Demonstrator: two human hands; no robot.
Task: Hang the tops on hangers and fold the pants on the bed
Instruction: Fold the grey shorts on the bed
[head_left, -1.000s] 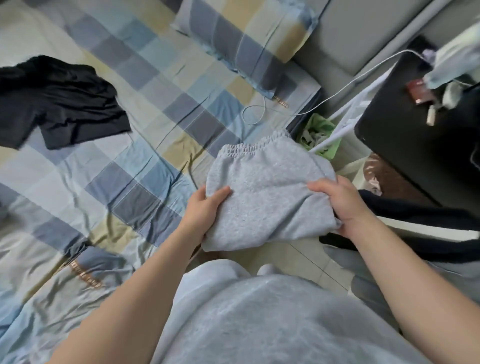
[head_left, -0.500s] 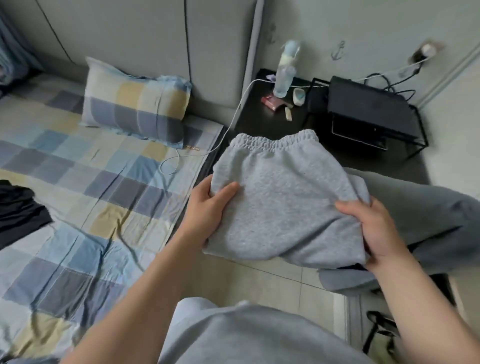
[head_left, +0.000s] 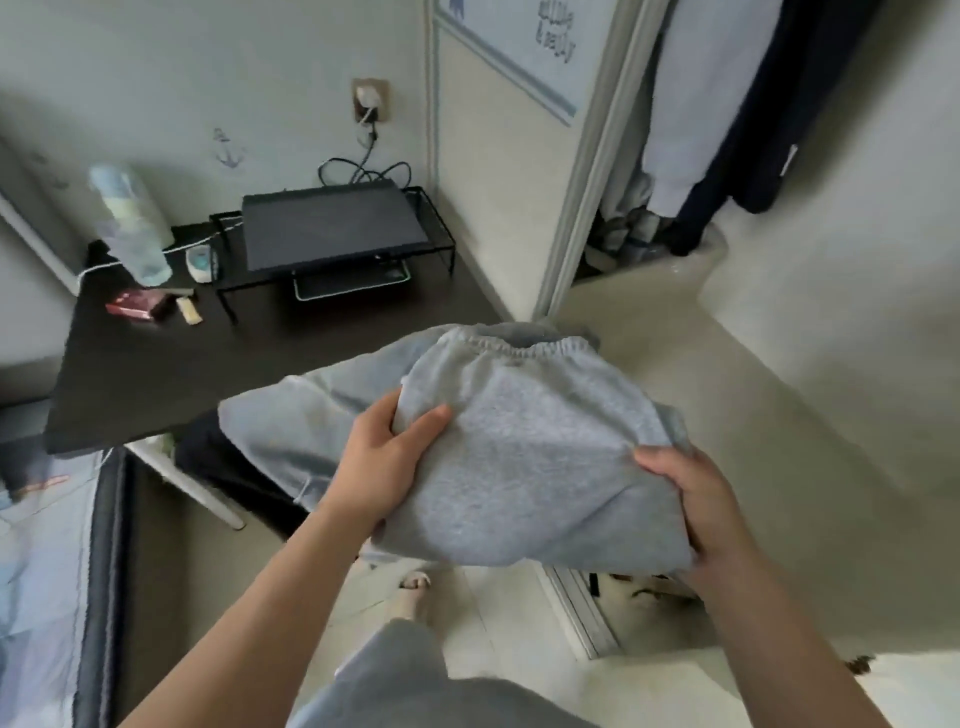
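Pants (head_left: 524, 467), grey and folded, are held in mid-air above a pale floor (head_left: 779, 415). Far left lies the bed (head_left: 41, 545), then a black desk (head_left: 182, 374). The left hand (head_left: 384, 467) grips one side, the right hand (head_left: 696, 514) the other. An open wardrobe (head_left: 701, 104) stands to the right.

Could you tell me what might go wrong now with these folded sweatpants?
The folded grey sweatpants are gripped only at two edges by the left hand and right hand, so the fold could sag open. They are held above the floor and a loose grey garment, not the bed; a slip could drop them there.
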